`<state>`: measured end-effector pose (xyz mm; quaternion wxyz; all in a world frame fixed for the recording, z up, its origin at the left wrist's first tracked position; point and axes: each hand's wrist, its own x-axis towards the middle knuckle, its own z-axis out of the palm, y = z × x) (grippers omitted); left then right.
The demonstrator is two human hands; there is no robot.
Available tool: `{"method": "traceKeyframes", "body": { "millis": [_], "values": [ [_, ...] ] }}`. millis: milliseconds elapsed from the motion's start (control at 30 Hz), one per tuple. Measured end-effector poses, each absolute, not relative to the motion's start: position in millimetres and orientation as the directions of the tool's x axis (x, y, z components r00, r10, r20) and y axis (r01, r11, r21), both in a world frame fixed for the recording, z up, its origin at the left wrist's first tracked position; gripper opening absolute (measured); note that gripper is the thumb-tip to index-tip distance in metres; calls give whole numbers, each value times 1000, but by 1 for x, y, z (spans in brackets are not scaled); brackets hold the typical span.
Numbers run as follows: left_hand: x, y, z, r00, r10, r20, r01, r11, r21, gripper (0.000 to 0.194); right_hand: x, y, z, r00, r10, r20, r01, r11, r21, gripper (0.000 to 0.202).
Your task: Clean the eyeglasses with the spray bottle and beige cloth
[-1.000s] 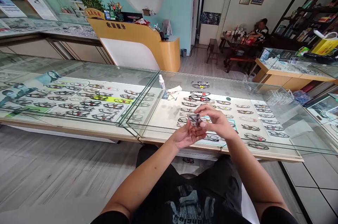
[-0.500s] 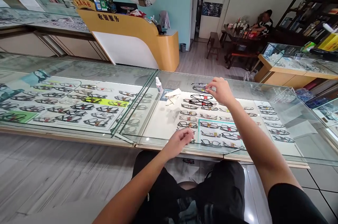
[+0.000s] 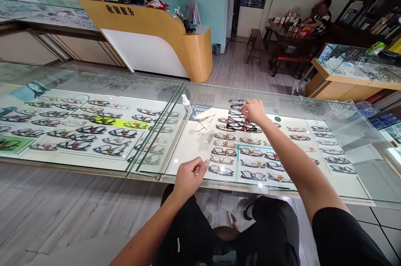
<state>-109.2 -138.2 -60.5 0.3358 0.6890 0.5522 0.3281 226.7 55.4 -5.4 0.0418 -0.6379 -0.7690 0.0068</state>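
My right hand (image 3: 254, 111) reaches over the glass counter with its fingers pinched at the right end of a pair of glasses (image 3: 237, 107). The fingertips partly cover that pair. Just in front lies a black-framed pair of glasses (image 3: 242, 127), in line with others behind it. My left hand (image 3: 190, 177) is curled closed near the counter's front edge, with nothing visible in it. A folded cream cloth (image 3: 206, 120) and a small white spray bottle (image 3: 186, 104) sit on the counter left of the glasses.
Rows of glasses (image 3: 223, 152) lie under the glass of the display counter (image 3: 175, 153). A second showcase section with more frames (image 3: 110, 132) adjoins on the left. Behind stand a yellow cashier desk (image 3: 197, 55) and a bench (image 3: 257, 44). A person (image 3: 321, 19) sits at the far table.
My right hand has come slightly lower and left, fingers closing at the glasses. My left hand has moved left and down, its fingers curling in. The view has tilted down a little.
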Motion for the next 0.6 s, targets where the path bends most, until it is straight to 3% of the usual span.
{"method": "traceKeyframes", "body": {
  "millis": [133,200,267,333,433,533,600],
  "values": [
    [-109,-140,-59,179,980,87,551,-173,816,50,216,18,30,-187,967,172,968,212,-138,30],
    [-108,-141,-59,178,980,88,561,-174,810,50,206,-32,60,-270,917,293,881,358,-309,24],
    [-107,-143,-60,181,978,99,594,-189,782,49,195,-99,83,-372,886,277,695,464,-550,19],
    [-105,-145,-62,193,971,139,650,-233,723,48,182,-168,81,-584,808,78,512,441,-738,21],
    [-100,-148,-66,227,945,236,740,-325,589,44,160,-243,13,-791,553,-261,486,310,-817,25],
    [-97,-149,-69,248,914,322,804,-380,458,40,139,-266,-97,-660,450,-602,660,-36,-751,28],
    [-96,-149,-69,265,894,362,829,-403,388,39,129,-262,-157,-532,486,-694,703,-203,-681,32]
  ]
}}
